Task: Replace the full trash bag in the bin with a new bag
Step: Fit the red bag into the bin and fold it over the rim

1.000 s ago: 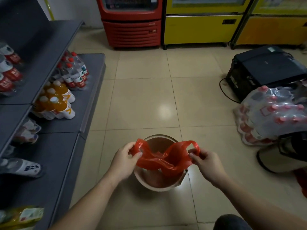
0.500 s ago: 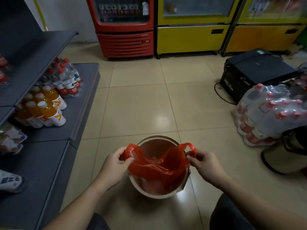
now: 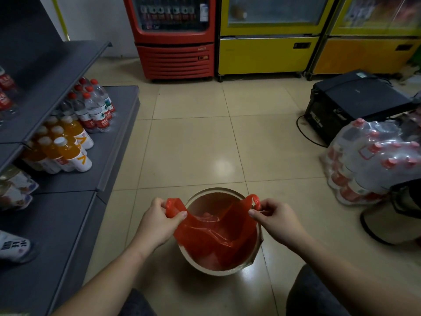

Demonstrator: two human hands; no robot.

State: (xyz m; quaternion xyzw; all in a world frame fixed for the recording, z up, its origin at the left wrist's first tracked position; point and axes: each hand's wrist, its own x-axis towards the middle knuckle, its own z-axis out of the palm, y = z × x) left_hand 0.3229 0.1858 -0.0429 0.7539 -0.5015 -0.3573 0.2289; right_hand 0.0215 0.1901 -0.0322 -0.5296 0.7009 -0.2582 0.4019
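A round, pale-rimmed bin (image 3: 214, 192) stands on the tiled floor right in front of me. A thin red plastic bag (image 3: 218, 240) hangs into it, its mouth stretched across the opening. My left hand (image 3: 157, 222) pinches the bag's left handle loop just outside the bin's left rim. My right hand (image 3: 276, 218) pinches the right handle loop at the right rim. The bag's body sags down inside and hides most of the bin's floor.
Grey shelves (image 3: 75, 179) with water and orange drink bottles (image 3: 68, 149) run along the left. A red cooler (image 3: 175, 37) and yellow coolers (image 3: 268, 35) stand at the back. A black box (image 3: 355, 103) and a shrink-wrapped bottle pack (image 3: 373, 160) sit on the right.
Both hands have drawn the handles farther apart, spreading the bag's mouth wider over the bin. The bag has sunk deeper inside. My view has dropped closer to the bin.
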